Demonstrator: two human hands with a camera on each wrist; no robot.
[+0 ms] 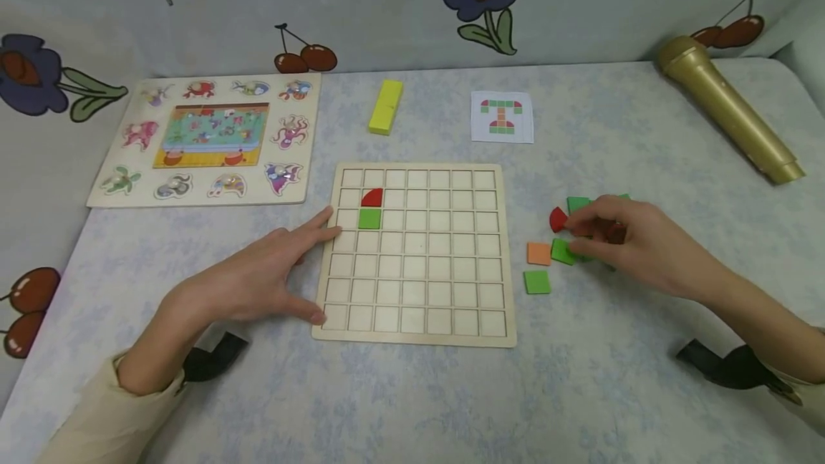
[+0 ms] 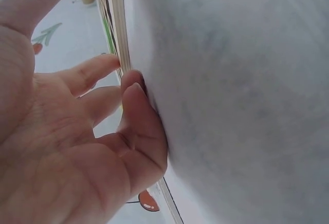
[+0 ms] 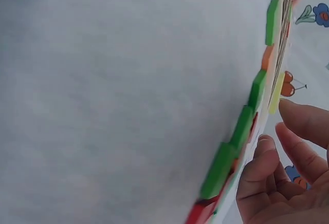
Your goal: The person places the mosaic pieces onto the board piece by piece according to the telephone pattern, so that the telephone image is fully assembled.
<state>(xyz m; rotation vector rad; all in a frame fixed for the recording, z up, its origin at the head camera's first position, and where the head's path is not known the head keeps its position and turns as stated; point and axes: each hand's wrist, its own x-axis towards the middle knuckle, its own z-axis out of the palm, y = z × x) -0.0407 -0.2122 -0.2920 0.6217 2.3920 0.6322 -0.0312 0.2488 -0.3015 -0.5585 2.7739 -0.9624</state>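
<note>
A wooden grid board (image 1: pixel 414 344) lies in the middle of the table, with a red quarter-circle piece (image 1: pixel 372 198) directly above a green square (image 1: pixel 369 218) in its upper left cells. My left hand (image 1: pixel 258 278) rests at the board's left edge, thumb and fingers spread along it. Over a small cluster of loose pieces to the right of the board is my right hand (image 1: pixel 638 245). Its thumb and fingers are apart in the right wrist view, with nothing seen between them. Beside it lie a red piece (image 1: pixel 557 220), a green square (image 1: pixel 562 251) and an orange square (image 1: pixel 538 253); other pieces are partly hidden beneath it.
Another green square (image 1: pixel 537 282) lies nearest the front. Behind the board are a yellow block (image 1: pixel 386 107) and a pattern card (image 1: pixel 502 137) showing a T-like shape. A sea-animal puzzle board (image 1: pixel 219 142) lies back left, and a gold microphone (image 1: pixel 731 109) back right.
</note>
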